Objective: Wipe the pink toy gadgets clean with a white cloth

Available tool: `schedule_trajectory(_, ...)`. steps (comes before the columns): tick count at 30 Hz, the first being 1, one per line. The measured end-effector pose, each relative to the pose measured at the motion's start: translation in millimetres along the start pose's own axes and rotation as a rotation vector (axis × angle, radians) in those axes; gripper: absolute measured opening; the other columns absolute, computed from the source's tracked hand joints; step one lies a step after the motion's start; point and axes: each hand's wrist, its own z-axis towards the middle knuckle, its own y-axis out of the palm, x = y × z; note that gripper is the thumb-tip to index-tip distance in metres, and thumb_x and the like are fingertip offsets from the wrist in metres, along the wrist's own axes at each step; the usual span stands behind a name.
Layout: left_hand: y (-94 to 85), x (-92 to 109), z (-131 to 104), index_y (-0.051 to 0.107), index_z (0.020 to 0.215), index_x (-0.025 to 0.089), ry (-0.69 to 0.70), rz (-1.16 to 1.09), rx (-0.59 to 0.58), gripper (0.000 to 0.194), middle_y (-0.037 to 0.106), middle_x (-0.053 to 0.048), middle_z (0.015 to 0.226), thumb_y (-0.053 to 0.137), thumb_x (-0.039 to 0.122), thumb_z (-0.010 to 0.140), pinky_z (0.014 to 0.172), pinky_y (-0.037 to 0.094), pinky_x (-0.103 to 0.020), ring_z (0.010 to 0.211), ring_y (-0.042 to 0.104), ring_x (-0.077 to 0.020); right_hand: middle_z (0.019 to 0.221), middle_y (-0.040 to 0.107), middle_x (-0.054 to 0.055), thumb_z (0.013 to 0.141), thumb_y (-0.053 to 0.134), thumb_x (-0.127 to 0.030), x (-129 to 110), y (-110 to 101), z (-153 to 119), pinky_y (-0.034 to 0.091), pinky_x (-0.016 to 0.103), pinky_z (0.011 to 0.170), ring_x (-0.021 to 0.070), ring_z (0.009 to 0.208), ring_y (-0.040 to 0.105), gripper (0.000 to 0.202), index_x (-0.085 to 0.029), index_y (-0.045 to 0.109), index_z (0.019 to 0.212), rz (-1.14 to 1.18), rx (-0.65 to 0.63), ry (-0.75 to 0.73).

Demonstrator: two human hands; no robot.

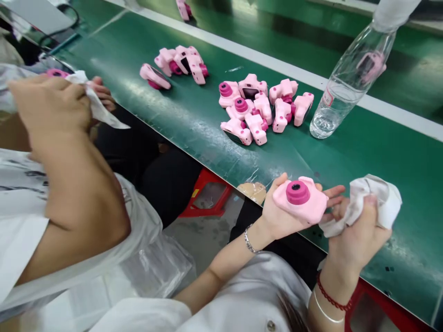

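Note:
A pink toy camera [311, 205] with a dark pink lens ring rests on the palm of my left hand [275, 216], its lens facing up. The thumb and fingers of that hand lie around the camera. Bunched in my right hand [362, 237] is a white cloth [389, 203], pinched under the thumb. The cloth hangs just right of the camera, close to the left fingertips. Both hands are at the near edge of the green table [214, 124].
Several pink toy cameras [242, 108] lie clustered mid-table, with another group [187, 62] farther left. A tilted-looking clear bottle [339, 99] with liquid stands at right. On the left, a co-worker's hand [58, 106] holds a white cloth [102, 108]. A red stool [207, 193] is below.

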Motion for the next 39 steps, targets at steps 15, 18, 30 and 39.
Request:
schedule_trajectory(15,-25.5,14.7,-4.1,0.001,0.163,0.024,0.568,1.660,-0.149,0.105,0.041,-0.020,0.152,0.070,0.025,0.083,0.116,0.039,-0.049,0.143,0.043,-0.0320,0.071,0.069,0.001,0.086,0.071,-0.042,21.0,-11.7,3.9,0.048,0.025,0.053,0.0133,0.057,0.061,0.024,-0.018,0.076,0.084,-0.380,-0.185,-0.318)
schedule_trajectory(18,-19.4,16.2,-4.5,0.022,0.160,0.022,0.589,1.628,-0.064,0.091,0.048,-0.017,0.147,0.068,0.020,0.082,0.116,0.037,-0.050,0.139,0.045,-0.0309,0.073,0.073,0.002,0.087,0.072,-0.024,22.2,-15.5,-4.9,0.049,0.024,0.051,0.0142,0.057,0.066,0.008,-0.019,0.075,0.081,-0.460,-0.202,-0.654)
schedule_trajectory(30,-7.6,19.0,-3.4,0.018,0.162,0.020,0.552,1.509,0.038,0.101,0.053,-0.014,0.141,0.072,0.022,0.077,0.113,0.037,-0.042,0.132,0.050,-0.0269,0.087,0.077,0.005,0.080,0.071,-0.006,27.7,-50.5,-22.5,0.053,0.024,0.057,0.0153,0.068,0.071,0.022,-0.018,0.074,0.099,-0.459,-0.366,-1.002)
schedule_trajectory(39,-5.7,19.1,-3.1,0.035,0.157,0.028,0.523,1.165,0.054,0.100,0.061,-0.007,0.128,0.082,0.022,0.069,0.110,0.042,-0.037,0.121,0.058,-0.0233,0.085,0.066,0.004,0.081,0.067,-0.015,31.5,-36.3,-24.4,0.048,0.023,0.050,0.0137,0.070,0.064,0.008,-0.021,0.064,0.077,-0.400,-0.448,-1.041)
